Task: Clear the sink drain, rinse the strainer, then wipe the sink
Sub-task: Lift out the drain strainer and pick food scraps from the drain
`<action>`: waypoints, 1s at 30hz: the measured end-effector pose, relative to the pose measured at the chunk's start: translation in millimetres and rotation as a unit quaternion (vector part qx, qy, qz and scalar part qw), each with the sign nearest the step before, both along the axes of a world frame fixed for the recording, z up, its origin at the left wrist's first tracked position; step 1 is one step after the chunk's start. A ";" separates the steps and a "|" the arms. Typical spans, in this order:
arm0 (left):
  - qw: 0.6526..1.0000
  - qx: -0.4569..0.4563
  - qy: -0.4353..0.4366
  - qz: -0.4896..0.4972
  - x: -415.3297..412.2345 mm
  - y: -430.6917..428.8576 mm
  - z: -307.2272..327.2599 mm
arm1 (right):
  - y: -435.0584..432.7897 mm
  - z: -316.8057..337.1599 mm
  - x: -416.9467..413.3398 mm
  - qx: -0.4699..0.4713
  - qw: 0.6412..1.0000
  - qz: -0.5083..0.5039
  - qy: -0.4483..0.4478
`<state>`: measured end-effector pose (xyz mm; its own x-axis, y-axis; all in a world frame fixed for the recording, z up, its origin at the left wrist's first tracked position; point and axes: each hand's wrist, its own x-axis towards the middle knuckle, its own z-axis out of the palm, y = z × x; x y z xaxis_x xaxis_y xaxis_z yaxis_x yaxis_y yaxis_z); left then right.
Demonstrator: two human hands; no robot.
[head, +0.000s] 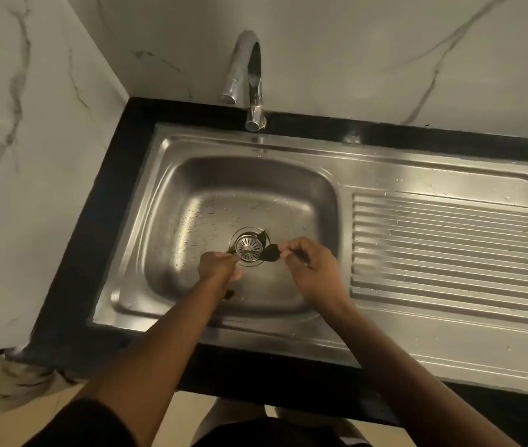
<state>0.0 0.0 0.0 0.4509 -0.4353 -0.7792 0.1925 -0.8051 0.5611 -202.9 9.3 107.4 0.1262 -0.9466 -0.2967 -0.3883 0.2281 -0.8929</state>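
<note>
A round metal strainer [248, 247] sits in the drain at the middle of the steel sink basin [191, 175]. Dark leaf-like scraps lie around it: one at its upper right [262, 235], one near the basin's front [229, 294]. My right hand [312, 269] pinches a dark scrap [270, 252] just right of the strainer. My left hand [220, 267] reaches the strainer's left rim with fingertips pinched together over a small dark bit; what it grips is mostly hidden.
A chrome tap [249, 72] arches over the back rim, with no water running. A ribbed draining board [446, 246] lies to the right. Black counter [101, 201] frames the sink; marble walls stand behind and left. Water drops dot the basin.
</note>
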 end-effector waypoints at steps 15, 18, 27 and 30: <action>0.970 0.076 -0.182 -0.141 -9.4 -29.8 -53.2 | 4.9 -25.5 -12.1 0.065 0.996 -0.063 -0.002; 0.960 0.022 -0.218 -0.173 -9.4 -26.3 -40.6 | 5.5 -25.6 -9.7 0.072 0.996 -0.058 0.007; 0.940 -0.150 -0.222 -0.210 11.1 -9.6 29.6 | -10.5 -25.9 22.4 0.042 0.996 0.026 0.071; 0.942 -0.200 -0.196 -0.187 15.3 -0.2 58.5 | -19.3 -25.5 35.7 0.009 0.995 -0.009 0.098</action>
<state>15.3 -0.2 58.5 0.4265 -0.8442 -0.3247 -0.3464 -0.4841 0.8036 -167.1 -10.0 81.9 0.0474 -0.9424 -0.3310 -0.5498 0.2521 -0.7963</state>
